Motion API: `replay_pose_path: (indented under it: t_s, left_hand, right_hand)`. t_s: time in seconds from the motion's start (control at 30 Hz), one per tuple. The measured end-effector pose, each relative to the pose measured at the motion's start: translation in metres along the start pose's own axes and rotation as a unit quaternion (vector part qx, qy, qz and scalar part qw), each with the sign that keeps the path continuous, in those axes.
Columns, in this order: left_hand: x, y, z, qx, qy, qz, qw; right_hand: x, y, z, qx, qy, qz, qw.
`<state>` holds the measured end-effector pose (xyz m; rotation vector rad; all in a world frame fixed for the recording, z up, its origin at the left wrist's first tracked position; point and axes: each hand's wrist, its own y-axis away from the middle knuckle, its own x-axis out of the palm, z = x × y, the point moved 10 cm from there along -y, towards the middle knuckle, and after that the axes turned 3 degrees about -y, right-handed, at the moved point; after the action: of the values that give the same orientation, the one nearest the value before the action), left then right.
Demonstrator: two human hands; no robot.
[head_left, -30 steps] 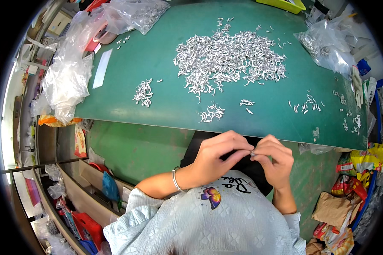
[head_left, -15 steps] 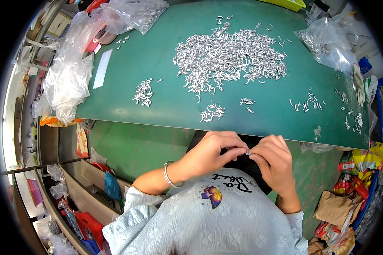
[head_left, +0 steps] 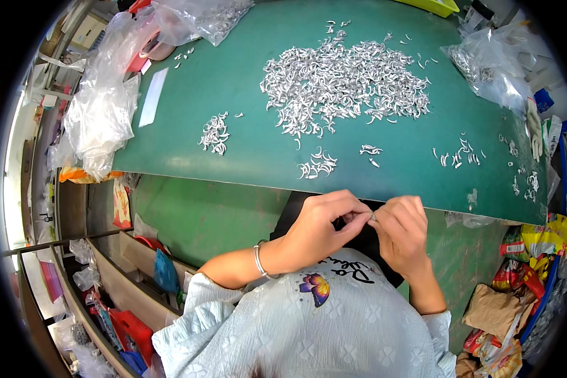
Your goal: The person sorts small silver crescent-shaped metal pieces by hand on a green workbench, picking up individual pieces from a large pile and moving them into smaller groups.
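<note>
Just off the table's near edge, my left hand (head_left: 334, 220) and my right hand (head_left: 402, 232) meet, fingertips pinched together. Between them shows a bit of a small silvery piece (head_left: 373, 217), mostly covered by the fingers. On the green table (head_left: 246, 167) beyond lies a large heap of small curved silvery metal pieces (head_left: 346, 82). Nearest my hands are a small cluster of the pieces (head_left: 317, 165) and a few more pieces (head_left: 372, 151). Another little pile (head_left: 215, 133) lies to the left, and a scattered group (head_left: 460, 153) to the right.
Clear plastic bags (head_left: 101, 120) and a pale flat strip (head_left: 153, 97) occupy the table's left side. A bag of metal parts (head_left: 485, 66) sits at the right, near small ring-like parts (head_left: 531, 183). Drawers (head_left: 138, 277) stand at lower left; a brown paper bag (head_left: 494, 309) lies lower right.
Both hands stay pinched together, shifted very slightly up and right, with small finger movements. The piece between them shows less than before. The whole view has shifted a little; the heaps look unchanged.
</note>
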<state>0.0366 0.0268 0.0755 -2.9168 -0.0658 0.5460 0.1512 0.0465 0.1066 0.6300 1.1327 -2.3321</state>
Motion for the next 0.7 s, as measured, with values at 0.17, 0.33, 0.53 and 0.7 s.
replay_pose_path:
  t_s: [0.17, 0.33, 0.53, 0.7]
  left_hand:
    - [0.011, 0.003, 0.039, -0.155, 0.272, 0.022, 0.949]
    - [0.024, 0.054, 0.108, -0.172, -0.041, 0.220, 0.959]
    - [0.051, 0.115, 0.202, -0.243, -0.094, 0.382, 0.886]
    - [0.062, 0.118, 0.190, -0.298, 0.052, 0.455, 0.837]
  right_hand:
    - [0.004, 0.000, -0.013, 0.052, -0.017, 0.010, 0.998]
    - [0.038, 0.056, -0.065, 0.313, -0.181, 0.153, 0.920]
    - [0.116, 0.134, -0.102, 0.388, -0.236, 0.312, 0.835]
    - [0.146, 0.139, -0.096, 0.350, -0.196, 0.406, 0.821]
